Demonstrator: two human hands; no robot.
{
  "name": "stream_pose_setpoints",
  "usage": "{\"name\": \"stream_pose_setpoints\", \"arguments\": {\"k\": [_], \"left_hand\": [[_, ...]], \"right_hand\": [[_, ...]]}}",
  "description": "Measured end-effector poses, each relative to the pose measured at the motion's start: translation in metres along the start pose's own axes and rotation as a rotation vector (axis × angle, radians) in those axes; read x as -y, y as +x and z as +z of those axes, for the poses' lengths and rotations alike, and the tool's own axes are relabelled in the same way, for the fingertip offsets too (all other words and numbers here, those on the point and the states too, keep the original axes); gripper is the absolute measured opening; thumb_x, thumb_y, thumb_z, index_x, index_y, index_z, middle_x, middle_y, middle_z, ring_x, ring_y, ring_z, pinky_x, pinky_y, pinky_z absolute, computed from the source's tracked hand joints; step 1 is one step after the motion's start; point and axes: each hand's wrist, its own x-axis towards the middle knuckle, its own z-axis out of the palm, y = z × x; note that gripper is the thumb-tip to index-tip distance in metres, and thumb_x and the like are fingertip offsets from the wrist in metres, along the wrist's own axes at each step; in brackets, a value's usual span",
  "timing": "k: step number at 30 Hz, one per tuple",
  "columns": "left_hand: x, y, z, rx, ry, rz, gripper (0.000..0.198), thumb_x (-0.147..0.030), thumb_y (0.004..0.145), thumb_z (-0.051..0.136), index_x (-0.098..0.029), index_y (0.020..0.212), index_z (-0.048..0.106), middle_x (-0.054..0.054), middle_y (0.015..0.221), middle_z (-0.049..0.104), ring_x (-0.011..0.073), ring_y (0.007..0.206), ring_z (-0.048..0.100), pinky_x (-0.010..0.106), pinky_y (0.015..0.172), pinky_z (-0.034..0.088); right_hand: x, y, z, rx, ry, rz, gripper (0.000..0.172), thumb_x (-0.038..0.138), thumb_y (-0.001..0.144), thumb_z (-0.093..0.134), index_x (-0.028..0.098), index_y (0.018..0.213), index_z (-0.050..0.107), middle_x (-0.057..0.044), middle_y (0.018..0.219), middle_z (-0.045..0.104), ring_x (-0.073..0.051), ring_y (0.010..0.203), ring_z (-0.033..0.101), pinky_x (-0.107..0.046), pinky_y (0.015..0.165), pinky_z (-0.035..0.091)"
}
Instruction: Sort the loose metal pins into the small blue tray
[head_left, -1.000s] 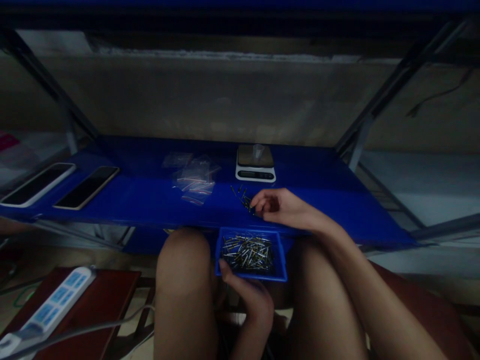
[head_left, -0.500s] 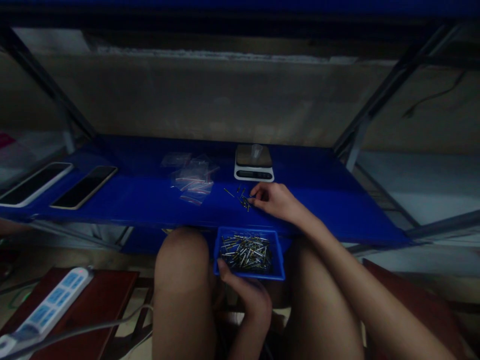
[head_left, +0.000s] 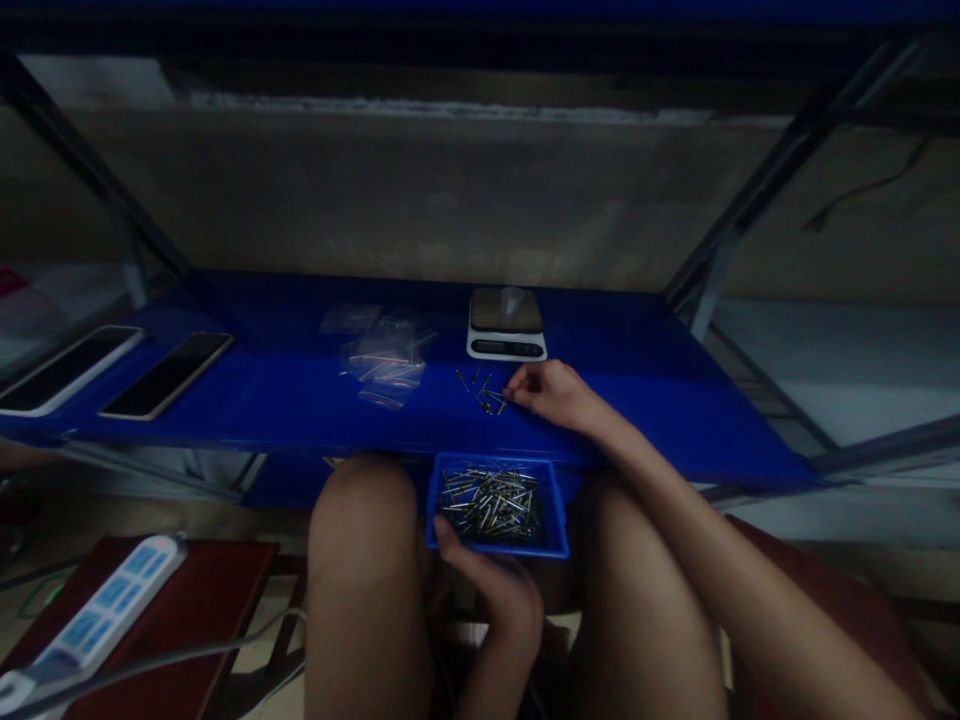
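Note:
My left hand (head_left: 491, 580) grips the near edge of a blue plastic tray (head_left: 559, 515), with the thumb over its wall. Inside the tray lies a heap of thin metal pins (head_left: 495, 500), silver and brassy; their exact kind is too small to tell. On the blue table my right hand (head_left: 551, 392) is closed in a pinch beside a few loose pins (head_left: 480, 388). One of these pins reaches its fingertips. Behind that hand stands a white digital scale (head_left: 507, 347) with a small clear cup (head_left: 512, 302) on its plate.
Clear zip bags (head_left: 390, 355) lie in a loose pile left of the pins. Two phones (head_left: 169, 375) rest at the table's left end. A power strip (head_left: 112, 610) sits on a brown stool at lower left. Metal posts (head_left: 712, 285) frame the table.
My right hand has shifted slightly right and back, and the loose pins beside it lie a little more spread. My left hand and the tray stay nearly in place.

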Motion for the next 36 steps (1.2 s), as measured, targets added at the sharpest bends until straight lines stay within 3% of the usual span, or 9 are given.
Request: {"name": "stream_pose_setpoints", "arguments": {"k": [4,13,17,19,20,23,25,32,36], "left_hand": [[0.0,0.0,0.0,-0.015,0.024,0.047,0.069,-0.073,0.091,0.054,-0.027,0.141,0.062,0.008,0.147,0.064,0.0301,0.144,0.054,0.04,0.111,0.053],[-0.003,-0.004,0.004,-0.05,-0.009,0.016,0.066,-0.068,0.092,0.055,-0.025,0.141,0.062,0.009,0.144,0.066,0.0305,0.143,0.055,0.04,0.113,0.051],[-0.003,-0.004,0.004,-0.048,-0.008,-0.012,0.067,-0.069,0.092,0.053,-0.023,0.14,0.062,0.011,0.143,0.067,0.0316,0.141,0.057,0.041,0.112,0.053],[-0.003,-0.003,0.004,-0.03,-0.014,-0.006,0.068,-0.07,0.092,0.054,-0.024,0.14,0.062,0.011,0.143,0.067,0.0318,0.14,0.058,0.041,0.11,0.054],[-0.002,-0.003,0.004,-0.021,-0.016,-0.003,0.069,-0.071,0.092,0.054,-0.024,0.141,0.062,0.01,0.143,0.067,0.0317,0.14,0.058,0.041,0.11,0.054],[-0.002,-0.003,0.003,-0.01,-0.027,0.004,0.069,-0.071,0.091,0.055,-0.024,0.142,0.062,0.009,0.144,0.066,0.0311,0.14,0.058,0.04,0.111,0.054],[-0.002,-0.003,0.003,-0.012,-0.036,0.01,0.069,-0.071,0.091,0.056,-0.024,0.142,0.062,0.009,0.145,0.066,0.0306,0.141,0.057,0.039,0.113,0.053],[-0.001,0.0,0.001,-0.01,-0.041,0.043,0.068,-0.07,0.091,0.059,-0.025,0.142,0.062,0.008,0.145,0.066,0.0294,0.142,0.056,0.039,0.113,0.052],[-0.001,0.001,0.002,-0.014,-0.025,0.061,0.068,-0.07,0.091,0.057,-0.025,0.141,0.063,0.009,0.146,0.066,0.0306,0.142,0.056,0.04,0.111,0.053]], "right_hand": [[-0.007,0.002,-0.001,0.045,0.171,0.039,0.008,0.022,0.083,0.072,0.014,0.086,0.072,-0.004,0.075,0.071,-0.011,0.06,0.057,-0.023,0.056,0.045],[0.005,-0.023,-0.014,0.073,0.289,0.024,0.043,0.057,0.079,0.08,0.015,0.08,0.069,0.0,0.067,0.062,-0.01,0.057,0.052,-0.024,0.054,0.042],[0.024,-0.04,-0.014,0.51,0.332,-0.031,0.044,0.057,0.08,0.081,0.014,0.082,0.072,-0.001,0.07,0.066,-0.01,0.06,0.053,-0.023,0.058,0.041],[0.027,-0.041,-0.01,0.613,0.331,-0.063,0.042,0.057,0.083,0.078,0.015,0.085,0.074,-0.001,0.074,0.068,-0.011,0.063,0.056,-0.024,0.06,0.043],[0.026,-0.039,-0.009,0.553,0.313,-0.08,0.041,0.055,0.086,0.076,0.015,0.087,0.074,-0.001,0.074,0.068,-0.011,0.063,0.056,-0.024,0.06,0.042],[0.016,-0.026,-0.005,0.141,0.133,-0.109,0.029,0.044,0.089,0.073,0.016,0.094,0.072,0.0,0.073,0.067,-0.012,0.063,0.056,-0.024,0.06,0.041],[0.009,-0.016,-0.004,-0.014,-0.036,-0.089,0.024,0.035,0.087,0.075,0.017,0.102,0.071,0.0,0.074,0.068,-0.013,0.064,0.058,-0.025,0.061,0.041],[0.002,-0.011,-0.005,0.002,-0.218,-0.033,0.012,0.013,0.082,0.067,0.018,0.092,0.073,-0.001,0.081,0.072,-0.013,0.072,0.064,-0.024,0.065,0.043],[0.005,-0.02,-0.011,0.048,-0.077,-0.003,0.011,0.014,0.079,0.069,0.015,0.089,0.073,-0.002,0.078,0.071,-0.013,0.069,0.062,-0.024,0.065,0.043]]}}
